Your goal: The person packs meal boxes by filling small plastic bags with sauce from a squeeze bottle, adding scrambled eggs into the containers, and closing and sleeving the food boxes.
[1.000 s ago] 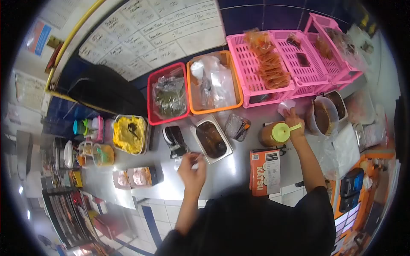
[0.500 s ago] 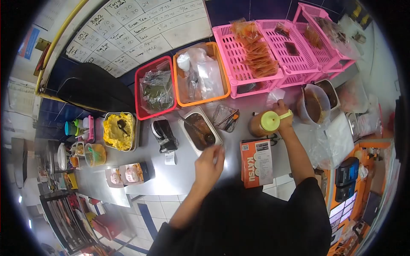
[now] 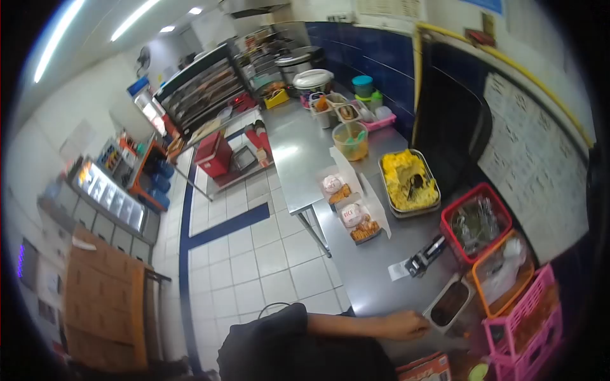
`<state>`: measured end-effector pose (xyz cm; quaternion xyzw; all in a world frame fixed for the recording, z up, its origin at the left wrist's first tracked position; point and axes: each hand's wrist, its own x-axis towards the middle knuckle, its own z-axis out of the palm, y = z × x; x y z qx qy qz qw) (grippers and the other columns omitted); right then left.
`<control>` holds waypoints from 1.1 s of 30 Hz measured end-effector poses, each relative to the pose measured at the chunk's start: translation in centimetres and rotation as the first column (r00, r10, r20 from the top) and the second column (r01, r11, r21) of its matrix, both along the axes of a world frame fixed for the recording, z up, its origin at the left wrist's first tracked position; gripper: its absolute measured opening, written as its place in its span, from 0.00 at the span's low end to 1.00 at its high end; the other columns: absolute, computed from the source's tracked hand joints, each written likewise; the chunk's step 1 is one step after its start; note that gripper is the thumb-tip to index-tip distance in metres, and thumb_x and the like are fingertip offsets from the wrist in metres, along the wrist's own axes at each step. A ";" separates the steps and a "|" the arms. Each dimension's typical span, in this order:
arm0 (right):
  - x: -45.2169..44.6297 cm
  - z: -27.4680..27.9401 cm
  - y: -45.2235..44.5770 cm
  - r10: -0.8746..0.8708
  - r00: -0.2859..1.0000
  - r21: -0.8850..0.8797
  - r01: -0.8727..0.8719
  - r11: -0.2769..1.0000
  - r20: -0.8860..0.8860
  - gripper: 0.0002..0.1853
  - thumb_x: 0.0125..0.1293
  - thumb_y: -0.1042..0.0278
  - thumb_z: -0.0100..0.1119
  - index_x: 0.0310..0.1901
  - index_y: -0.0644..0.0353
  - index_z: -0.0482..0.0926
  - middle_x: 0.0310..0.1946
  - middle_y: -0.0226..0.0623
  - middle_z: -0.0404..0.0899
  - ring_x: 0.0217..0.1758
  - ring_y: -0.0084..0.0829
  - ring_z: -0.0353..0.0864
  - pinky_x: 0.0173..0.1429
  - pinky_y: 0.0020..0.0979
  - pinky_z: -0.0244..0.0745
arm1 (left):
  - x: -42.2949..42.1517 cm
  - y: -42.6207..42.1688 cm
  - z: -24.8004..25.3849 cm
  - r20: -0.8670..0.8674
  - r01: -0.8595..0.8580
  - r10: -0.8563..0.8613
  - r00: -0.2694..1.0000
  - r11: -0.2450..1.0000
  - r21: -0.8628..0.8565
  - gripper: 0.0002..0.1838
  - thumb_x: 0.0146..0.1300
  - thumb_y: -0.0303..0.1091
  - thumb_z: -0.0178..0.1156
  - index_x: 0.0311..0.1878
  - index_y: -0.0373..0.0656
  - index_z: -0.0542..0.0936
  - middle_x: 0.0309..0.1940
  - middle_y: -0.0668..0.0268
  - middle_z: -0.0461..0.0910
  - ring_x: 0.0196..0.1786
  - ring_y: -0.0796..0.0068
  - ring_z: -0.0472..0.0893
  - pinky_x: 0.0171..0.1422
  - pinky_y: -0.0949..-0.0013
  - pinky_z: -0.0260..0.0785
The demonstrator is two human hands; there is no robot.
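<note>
Your left grip (image 3: 410,325) is just beside the metal tray (image 3: 440,294) of dark sauce (image 3: 451,303), which stands on the desk (image 3: 372,289); whether this grip is spread or pinching, I cannot tell.

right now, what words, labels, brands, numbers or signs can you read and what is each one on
"RICE": red print on the nearer round white wrapper
Too blurred: red print on the farther round white wrapper; writing on the whiteboard; lettering on the orange-red box
Too small: any print on the paper slip or wall sheet
</note>
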<state>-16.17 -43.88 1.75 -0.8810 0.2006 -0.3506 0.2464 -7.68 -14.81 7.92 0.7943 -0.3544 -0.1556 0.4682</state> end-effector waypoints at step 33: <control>0.0 9.8 14.1 0.738 0.632 0.127 -0.733 0.668 -0.236 0.23 0.78 0.58 0.40 0.66 0.64 0.67 0.62 0.41 0.74 0.66 0.28 0.72 0.70 0.32 0.65 | -5.3 -1.7 12.4 0.122 0.113 -0.041 0.992 0.733 -0.671 0.14 0.71 0.42 0.62 0.39 0.38 0.81 0.29 0.54 0.81 0.33 0.54 0.82 0.37 0.57 0.74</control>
